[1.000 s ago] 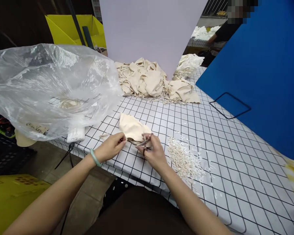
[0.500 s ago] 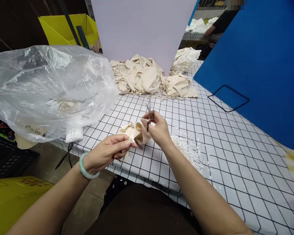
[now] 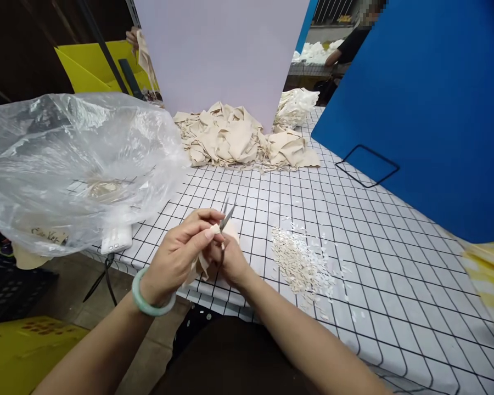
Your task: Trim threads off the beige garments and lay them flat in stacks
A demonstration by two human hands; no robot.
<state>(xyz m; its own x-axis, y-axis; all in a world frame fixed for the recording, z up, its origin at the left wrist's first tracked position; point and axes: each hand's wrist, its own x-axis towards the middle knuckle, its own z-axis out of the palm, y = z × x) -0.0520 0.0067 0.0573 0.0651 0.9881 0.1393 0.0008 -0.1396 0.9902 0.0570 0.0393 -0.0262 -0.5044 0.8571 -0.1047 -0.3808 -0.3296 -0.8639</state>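
My left hand [image 3: 185, 249], with a pale green bangle [image 3: 150, 296] on its wrist, pinches the edge of a beige fabric piece [image 3: 200, 267] between thumb and fingers. Most of that cloth hangs below the hands, partly hidden. Small scissors [image 3: 228, 215] are gripped in my right hand [image 3: 233, 260], their blades parted and pointing up and away, right beside the pinched edge. Both hands are close together above the table's front edge. To their right lies a scattered pile of tiny beige and white snippets [image 3: 298, 260].
A heap of beige fabric pieces [image 3: 234, 137] lies at the back against a pale lilac board [image 3: 222, 55]. A clear plastic bag [image 3: 86, 159] and a white power bank [image 3: 117, 237] are at left. A blue board [image 3: 428, 109] stands right. Another person's hand [image 3: 134, 38] holds cloth behind.
My right hand has come down and left with the scissors, up against the left hand's pinched cloth edge. The view has shifted slightly. Behind the board, another person's hand with cloth has risen into view.
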